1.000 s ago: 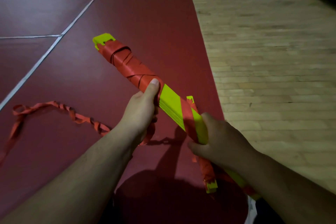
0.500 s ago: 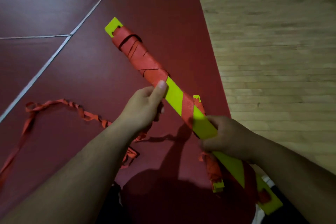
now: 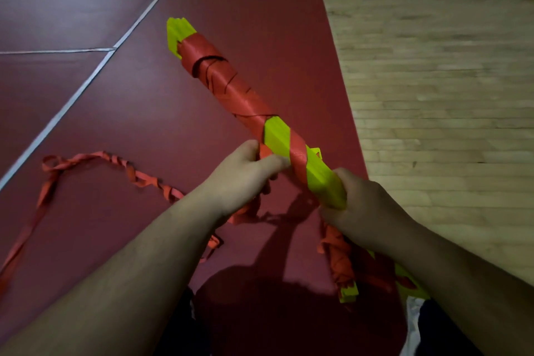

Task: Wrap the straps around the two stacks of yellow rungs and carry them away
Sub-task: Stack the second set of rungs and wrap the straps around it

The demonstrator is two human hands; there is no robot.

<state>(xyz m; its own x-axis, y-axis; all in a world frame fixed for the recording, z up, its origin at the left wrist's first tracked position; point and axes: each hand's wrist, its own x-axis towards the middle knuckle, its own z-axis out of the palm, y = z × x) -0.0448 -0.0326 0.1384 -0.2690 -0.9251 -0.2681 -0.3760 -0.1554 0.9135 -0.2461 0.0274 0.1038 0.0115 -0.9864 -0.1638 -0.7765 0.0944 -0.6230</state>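
Observation:
A stack of yellow rungs (image 3: pixel 276 136) is held up over the floor, pointing away to the upper left. Its far half is wound in orange strap (image 3: pixel 228 84). My right hand (image 3: pixel 358 211) grips the stack's near part. My left hand (image 3: pixel 245 176) pinches the strap just left of the stack, where one turn crosses the yellow. The loose strap tail (image 3: pixel 95 157) trails across the floor to the left. A second wrapped stack (image 3: pixel 342 266) lies on the floor under my right forearm, its yellow end showing.
The dark red floor mat (image 3: pixel 144 110) has white lines at the left. Wooden floor (image 3: pixel 433 81) lies to the right. My shadow falls on the mat near the bottom.
The stack has turned in my hands, so its edge faces up. My left hand has brought the strap one more turn down and closer to my right hand.

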